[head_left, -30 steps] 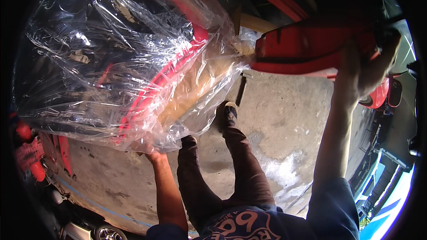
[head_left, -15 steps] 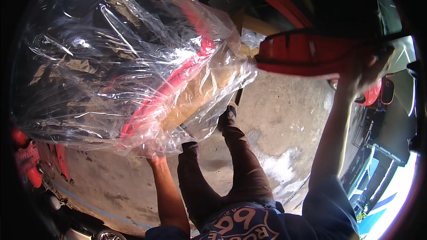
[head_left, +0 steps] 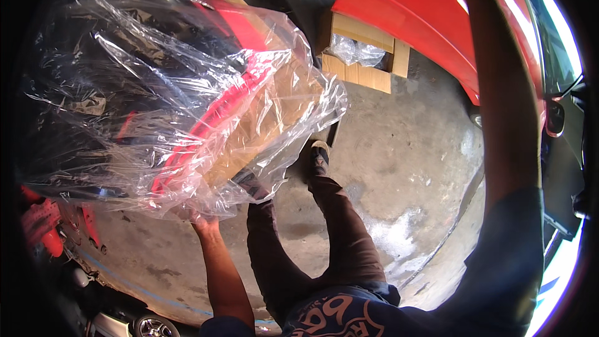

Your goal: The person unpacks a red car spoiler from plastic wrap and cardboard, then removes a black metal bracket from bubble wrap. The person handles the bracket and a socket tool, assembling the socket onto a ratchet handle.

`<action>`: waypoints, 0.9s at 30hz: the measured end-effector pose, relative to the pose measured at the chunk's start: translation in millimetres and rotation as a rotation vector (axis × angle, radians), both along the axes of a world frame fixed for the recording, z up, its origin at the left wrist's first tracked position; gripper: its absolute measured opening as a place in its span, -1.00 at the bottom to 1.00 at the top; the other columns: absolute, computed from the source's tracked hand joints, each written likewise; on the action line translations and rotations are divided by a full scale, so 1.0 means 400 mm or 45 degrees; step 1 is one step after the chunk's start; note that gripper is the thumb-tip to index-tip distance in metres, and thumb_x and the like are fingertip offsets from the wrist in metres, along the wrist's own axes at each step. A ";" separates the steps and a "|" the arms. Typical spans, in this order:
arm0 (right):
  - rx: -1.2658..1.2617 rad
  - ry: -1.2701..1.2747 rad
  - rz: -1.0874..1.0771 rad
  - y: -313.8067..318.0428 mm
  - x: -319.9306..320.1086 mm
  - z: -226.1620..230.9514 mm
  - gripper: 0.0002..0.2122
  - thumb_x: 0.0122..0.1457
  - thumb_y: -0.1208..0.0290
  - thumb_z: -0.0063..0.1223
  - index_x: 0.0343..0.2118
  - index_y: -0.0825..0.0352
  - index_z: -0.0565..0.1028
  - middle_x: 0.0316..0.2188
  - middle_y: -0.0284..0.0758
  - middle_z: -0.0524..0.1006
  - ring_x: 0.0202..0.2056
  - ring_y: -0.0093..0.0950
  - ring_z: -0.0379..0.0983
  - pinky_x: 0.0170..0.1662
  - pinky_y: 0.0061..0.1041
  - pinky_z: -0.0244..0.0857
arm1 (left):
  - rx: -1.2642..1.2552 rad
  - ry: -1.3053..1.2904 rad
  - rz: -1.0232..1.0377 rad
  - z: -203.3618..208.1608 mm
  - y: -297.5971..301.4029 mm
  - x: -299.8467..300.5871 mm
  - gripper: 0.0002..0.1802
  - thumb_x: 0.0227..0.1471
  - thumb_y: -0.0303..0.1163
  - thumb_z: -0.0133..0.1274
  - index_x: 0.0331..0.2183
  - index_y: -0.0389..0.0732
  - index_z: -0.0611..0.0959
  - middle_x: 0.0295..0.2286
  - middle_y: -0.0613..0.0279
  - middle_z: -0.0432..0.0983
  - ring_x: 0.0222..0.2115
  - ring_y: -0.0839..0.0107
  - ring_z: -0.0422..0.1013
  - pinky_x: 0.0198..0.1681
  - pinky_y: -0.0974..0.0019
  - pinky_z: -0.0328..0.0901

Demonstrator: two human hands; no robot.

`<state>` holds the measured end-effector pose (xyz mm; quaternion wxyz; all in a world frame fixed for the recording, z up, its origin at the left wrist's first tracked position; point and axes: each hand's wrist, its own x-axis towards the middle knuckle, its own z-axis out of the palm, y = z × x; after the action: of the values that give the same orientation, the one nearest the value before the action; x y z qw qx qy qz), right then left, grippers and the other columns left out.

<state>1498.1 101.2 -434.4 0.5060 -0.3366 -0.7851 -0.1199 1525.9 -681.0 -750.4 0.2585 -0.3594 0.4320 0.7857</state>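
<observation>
A large car part (head_left: 224, 109) with a curved red edge, its exact kind hard to tell, is wrapped in clear plastic sheet (head_left: 112, 143) and fills the left side. Brown cardboard (head_left: 253, 134) shows through the wrap. My left hand (head_left: 203, 217) grips the near lower edge, its fingers partly hidden by the plastic. My right arm (head_left: 508, 118) stretches up along a red car body panel (head_left: 412, 12) at the upper right. The right hand is beyond the upper edge of the picture.
An open cardboard box (head_left: 368, 78) with clear wrapping inside stands on the concrete floor (head_left: 405, 143) beyond my feet. Red parts (head_left: 40, 221) lie at the far left. A car wheel (head_left: 155, 326) shows at the lower left, and a side mirror (head_left: 554, 118) at the right.
My right arm has swung up and forward, taking its hand out of view. The red panel now shows its broad outer face, and the box is uncovered. The wrapped part has shifted slightly left.
</observation>
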 end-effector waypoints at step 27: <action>-1.938 -0.619 0.684 -0.320 0.365 -0.765 -0.55 0.24 -0.05 -0.04 -0.16 0.30 0.60 -0.44 -0.18 0.60 -0.34 -0.40 0.53 -0.25 -0.31 0.35 | 0.097 0.240 -0.042 -0.018 0.365 0.357 -0.36 0.16 0.04 0.05 0.16 -0.05 0.35 0.05 0.21 0.38 0.05 0.22 0.33 0.12 0.02 0.28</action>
<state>1643.9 -26.9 -740.4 -0.0307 -0.3525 -0.7922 0.4972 1668.7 -534.9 -757.4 0.2432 -0.2664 0.4301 0.8276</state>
